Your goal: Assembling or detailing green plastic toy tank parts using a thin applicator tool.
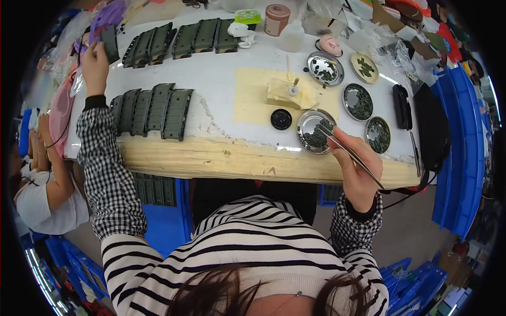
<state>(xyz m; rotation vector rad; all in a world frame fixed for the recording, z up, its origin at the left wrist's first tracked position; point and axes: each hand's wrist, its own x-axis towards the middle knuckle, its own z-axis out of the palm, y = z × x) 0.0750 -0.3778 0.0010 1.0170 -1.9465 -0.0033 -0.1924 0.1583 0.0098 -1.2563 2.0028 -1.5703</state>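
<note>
1. We see the bench (211, 113) from above, with both of the person's hands at work, set well apart on opposite sides.

2. At the left, we find the left hand (96, 62) beside a single panel (110, 44), dark green and tilted. The grip is drawn together on the panel's edge.

3. At the right, we observe the right hand (359, 164), its grip clamped on a pair of tweezers (356, 156). The tips reach into the near dish (299, 135), over the small dark pieces (314, 140). We cannot tell whether the tips pinch a piece.

4. We note the standing panels: a far left group (149, 45), a far middle group (205, 37) and a near group (153, 111), each laid side by side.

5. Left of the near dish we mark a black round container (281, 119); just behind it is a yellow block (286, 95).

6. We judge the step in hand to be double: taking one piece with the tweezers while taking up one panel.

7. In our reading, the next move calls for a light pinch on one piece, a clean lift clear of its neighbours, and a steady panel brought nearer the tweezers.
</note>
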